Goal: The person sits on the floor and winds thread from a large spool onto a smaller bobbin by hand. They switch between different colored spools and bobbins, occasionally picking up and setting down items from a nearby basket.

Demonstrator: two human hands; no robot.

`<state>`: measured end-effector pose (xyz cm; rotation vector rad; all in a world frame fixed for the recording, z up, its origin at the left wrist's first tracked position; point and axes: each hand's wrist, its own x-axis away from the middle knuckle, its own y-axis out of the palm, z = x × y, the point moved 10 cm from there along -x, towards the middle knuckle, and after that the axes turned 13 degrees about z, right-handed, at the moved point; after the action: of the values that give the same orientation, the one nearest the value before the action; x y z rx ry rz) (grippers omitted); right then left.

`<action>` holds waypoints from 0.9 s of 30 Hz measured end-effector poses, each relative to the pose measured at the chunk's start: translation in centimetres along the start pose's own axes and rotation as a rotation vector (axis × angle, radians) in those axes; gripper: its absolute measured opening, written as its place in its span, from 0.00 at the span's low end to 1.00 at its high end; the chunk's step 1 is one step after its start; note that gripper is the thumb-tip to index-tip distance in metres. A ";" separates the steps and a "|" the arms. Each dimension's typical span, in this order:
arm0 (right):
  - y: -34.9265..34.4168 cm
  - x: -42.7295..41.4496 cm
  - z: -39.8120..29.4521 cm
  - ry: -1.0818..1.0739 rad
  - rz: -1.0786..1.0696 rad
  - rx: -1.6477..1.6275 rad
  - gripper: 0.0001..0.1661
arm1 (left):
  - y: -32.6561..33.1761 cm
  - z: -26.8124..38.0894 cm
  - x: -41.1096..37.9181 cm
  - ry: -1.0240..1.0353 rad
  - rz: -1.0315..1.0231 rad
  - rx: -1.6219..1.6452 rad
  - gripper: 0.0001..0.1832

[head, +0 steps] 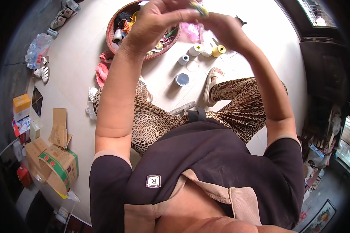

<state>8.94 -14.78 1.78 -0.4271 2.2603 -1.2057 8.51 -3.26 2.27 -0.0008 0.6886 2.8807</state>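
Note:
My left hand [151,27] and my right hand [226,32] are raised at the top of the view, their fingertips meeting. A small yellow-and-green thing [200,9], blurred by motion, sits between them at the fingertips. What it is cannot be made out, and the upper fingers run out of the frame. Beneath my left hand stands a round reddish woven basket [108,35] with black yarn [122,19], orange cord [129,25] and several other bits inside, partly hidden by the hand. On the floor below my hands are a white thread cone [195,50], a yellow one [218,51] and a pale blue one [183,59].
A round container with a dark top [182,79] stands between my feet. Pink cloth [102,72] lies by the basket, and pink plastic [191,32] beyond the cones. To the left are cardboard boxes [59,163], a sandal [43,70] and bagged bottles [38,50]. Dark furniture [320,67] lines the right.

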 end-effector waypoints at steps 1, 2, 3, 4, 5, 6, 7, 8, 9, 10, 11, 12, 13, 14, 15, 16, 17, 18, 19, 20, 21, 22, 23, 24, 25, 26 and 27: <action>1.0 0.7 -2.7 -0.013 -0.103 -0.222 0.10 | -1.3 0.2 -0.4 0.057 0.056 0.027 0.15; 0.1 0.7 -4.1 -0.031 -0.013 -0.267 0.10 | -1.9 -0.2 -0.5 0.068 0.078 -0.170 0.15; -1.1 0.7 -4.7 -0.035 0.085 -0.301 0.10 | -1.9 -0.6 -0.7 0.073 0.082 -0.361 0.16; -2.6 -0.4 -3.4 -0.034 0.166 -0.449 0.11 | -0.5 -1.4 -0.7 0.024 -0.015 -0.324 0.17; -4.3 -1.1 -1.7 -0.036 0.271 -0.293 0.12 | -0.2 -2.5 0.0 -0.095 -0.020 -0.362 0.17; -4.2 -1.9 0.4 0.017 0.274 -0.196 0.12 | 0.8 -2.6 0.3 -0.122 -0.089 -0.205 0.17; -3.6 -2.5 2.1 0.065 0.272 -0.102 0.12 | 1.4 -2.4 0.7 -0.147 -0.150 -0.046 0.17; -2.5 -1.2 2.7 -0.030 0.337 -0.195 0.12 | 1.0 -1.5 0.2 -0.077 -0.100 -0.025 0.16; 0.4 -0.9 0.6 0.105 -0.047 0.077 0.10 | -0.3 -0.5 0.0 -0.010 -0.024 -0.014 0.16; 0.2 -0.2 -2.3 -0.042 -0.014 -0.058 0.10 | -1.1 0.0 -0.5 0.021 0.023 0.110 0.16; -0.1 0.8 -4.7 -0.183 0.016 -0.200 0.10 | -1.7 0.4 -0.8 0.069 0.099 -0.012 0.15; -1.1 0.6 -5.6 -0.112 0.054 -0.352 0.09 | -1.1 0.2 -0.7 0.035 0.053 -0.112 0.15; -2.6 0.0 -5.4 -0.103 0.185 -0.519 0.08 | -0.6 -0.3 -0.5 0.000 0.007 -0.212 0.15; -3.4 -0.9 -3.7 -0.037 0.231 -0.336 0.09 | -0.6 -2.2 -0.2 -0.071 -0.024 -0.246 0.16; -4.8 -1.7 -1.2 0.036 0.280 -0.131 0.09 | 1.0 -1.7 0.3 -0.005 -0.115 -0.195 0.16; -4.3 -2.2 0.9 0.070 0.262 -0.135 0.10 | 1.3 -1.7 0.4 -0.038 -0.121 -0.090 0.16; -3.6 -1.8 1.5 -0.084 0.317 -0.103 0.10 | 1.4 -1.5 0.4 -0.068 -0.122 0.014 0.16; -1.5 -0.7 1.1 -0.075 0.184 -0.115 0.10 | 0.6 -0.5 -0.1 0.012 -0.069 0.034 0.16; 0.3 0.7 -0.3 -0.068 0.049 -0.132 0.10 | -0.6 0.3 -0.6 0.091 -0.009 0.050 0.15; 0.8 0.9 -4.2 -0.109 -0.068 -0.202 0.10 | -2.3 0.0 -1.1 0.096 0.073 -0.067 0.15; -0.2 0.9 -5.5 -0.121 0.005 -0.218 0.10 | -2.1 0.3 -1.0 0.070 0.123 -0.207 0.14; -1.6 0.2 -4.9 -0.107 0.112 -0.335 0.10 | -1.4 -0.5 -0.8 0.037 0.068 -0.235 0.14; -3.0 -0.7 -3.6 -0.092 0.219 -0.452 0.10 | -0.9 -1.3 -0.5 0.003 0.013 -0.263 0.14; -4.2 -1.7 -1.0 0.070 0.278 -0.242 0.11 | 0.4 -2.0 -0.1 -0.051 -0.084 -0.161 0.15; -4.3 -2.4 0.5 0.081 0.279 -0.197 0.10 | 1.0 -2.5 0.2 -0.121 -0.134 0.047 0.16; -3.1 -1.8 1.0 0.082 0.242 -0.222 0.10 | 0.7 -1.9 0.0 -0.083 -0.114 0.034 0.16; -1.7 -1.3 1.1 0.082 0.202 -0.245 0.09 | 0.1 -1.2 -0.3 -0.044 -0.092 0.025 0.16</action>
<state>10.66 -15.76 3.10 -0.2342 2.4651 -0.8634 8.72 -3.97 1.21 0.0328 0.6974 2.7761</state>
